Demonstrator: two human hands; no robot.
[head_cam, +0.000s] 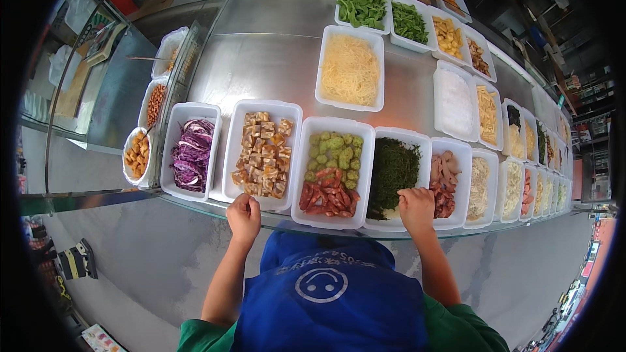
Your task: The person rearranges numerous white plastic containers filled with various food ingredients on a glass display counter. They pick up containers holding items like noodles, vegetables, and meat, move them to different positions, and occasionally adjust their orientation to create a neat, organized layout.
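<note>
My left hand (244,217) is curled closed at the front edge of a white plastic tub of amber, marbled jellied cubes (264,151). No object shows in it. My right hand (416,210) reaches over the front right corner of a tub of dark green shredded seaweed (394,173). Its fingers are bent and the fingertips meet the seaweed's edge; whether they pinch any is hidden. Between the hands stands a tub with green, bumpy balls (335,149) behind sliced red sausage (327,195). Right of the seaweed, sliced pinkish meat (444,171) fills another tub.
Shredded purple cabbage (193,156) stands at the row's left end. Behind, on the steel counter (254,63), are tubs of thin yellow shreds (349,71) and leafy greens (362,5). Peanuts (156,105) sit beyond a glass side panel. More tubs run right along the glass front edge (450,235).
</note>
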